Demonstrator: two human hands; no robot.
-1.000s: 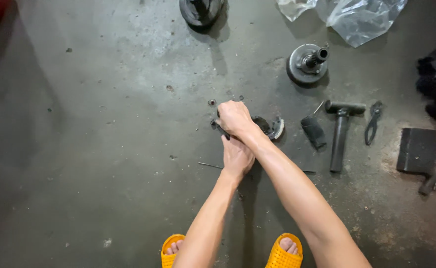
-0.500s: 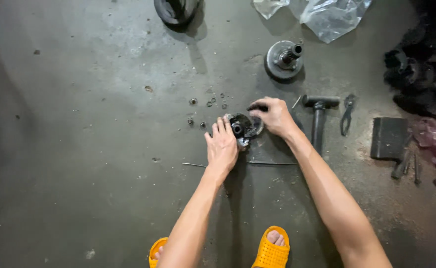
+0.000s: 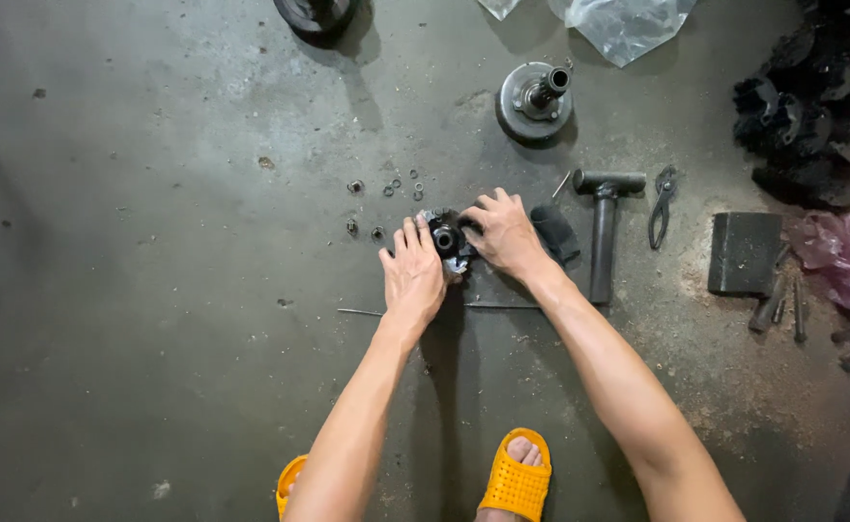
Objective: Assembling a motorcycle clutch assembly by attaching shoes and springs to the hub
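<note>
Both hands' grip meets on a small round metal part (image 3: 444,238) lying on the concrete floor (image 3: 154,290): the left hand (image 3: 413,275) presses flat against its near side, fingers spread, while the right hand (image 3: 504,232) clasps its right edge. Loose nuts (image 3: 386,189) lie scattered just beyond; a hammer (image 3: 603,227) and pliers (image 3: 662,201) rest to the right.

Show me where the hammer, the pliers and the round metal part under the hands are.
hammer (image 3: 603,242): head view, on its handle.
pliers (image 3: 661,198): head view, at the pivot.
round metal part (image 3: 444,237): head view, its centre hub.
</note>
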